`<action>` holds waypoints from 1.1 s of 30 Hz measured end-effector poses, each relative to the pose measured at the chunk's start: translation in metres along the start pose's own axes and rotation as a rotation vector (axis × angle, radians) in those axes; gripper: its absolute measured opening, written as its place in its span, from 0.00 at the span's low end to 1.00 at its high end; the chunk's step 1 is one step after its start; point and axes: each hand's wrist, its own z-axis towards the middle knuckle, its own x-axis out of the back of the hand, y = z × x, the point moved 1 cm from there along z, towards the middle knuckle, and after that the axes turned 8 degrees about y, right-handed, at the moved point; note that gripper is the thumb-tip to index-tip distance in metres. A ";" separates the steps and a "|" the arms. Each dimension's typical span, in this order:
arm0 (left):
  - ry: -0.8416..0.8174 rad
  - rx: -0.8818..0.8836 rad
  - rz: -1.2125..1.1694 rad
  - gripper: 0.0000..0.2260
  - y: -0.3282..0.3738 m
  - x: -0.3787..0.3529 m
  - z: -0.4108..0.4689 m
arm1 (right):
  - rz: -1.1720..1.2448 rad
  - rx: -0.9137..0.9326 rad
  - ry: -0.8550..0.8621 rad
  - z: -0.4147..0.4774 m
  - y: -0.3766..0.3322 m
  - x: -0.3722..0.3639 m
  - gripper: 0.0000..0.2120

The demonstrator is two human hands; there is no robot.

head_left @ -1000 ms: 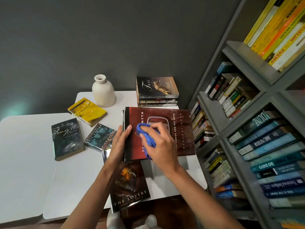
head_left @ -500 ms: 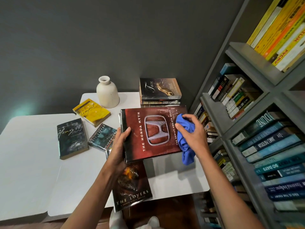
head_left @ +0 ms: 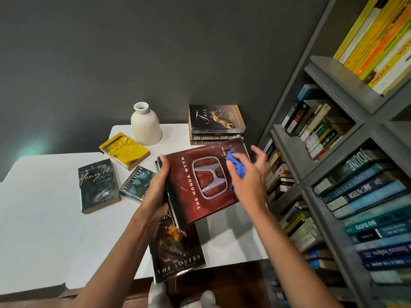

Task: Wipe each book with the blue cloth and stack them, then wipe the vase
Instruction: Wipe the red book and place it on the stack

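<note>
Clutching blue cloth (head_left: 237, 167), right hand (head_left: 252, 181) rests on red book (head_left: 186, 205) gripped by left hand (head_left: 157, 190).

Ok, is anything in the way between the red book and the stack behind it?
Nothing visible. The red book, held by the left hand, is just in front of the stack, whose top is bare.
</note>
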 end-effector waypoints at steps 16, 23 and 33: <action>-0.065 0.068 -0.149 0.37 -0.010 0.002 0.002 | 0.110 0.473 -0.098 -0.024 -0.013 0.005 0.11; -0.134 0.082 -0.205 0.28 -0.015 -0.003 0.007 | 0.148 0.607 -0.169 -0.058 -0.065 -0.016 0.11; -0.146 0.102 -0.230 0.36 -0.021 -0.003 0.007 | 0.166 0.588 -0.204 -0.047 -0.055 -0.016 0.11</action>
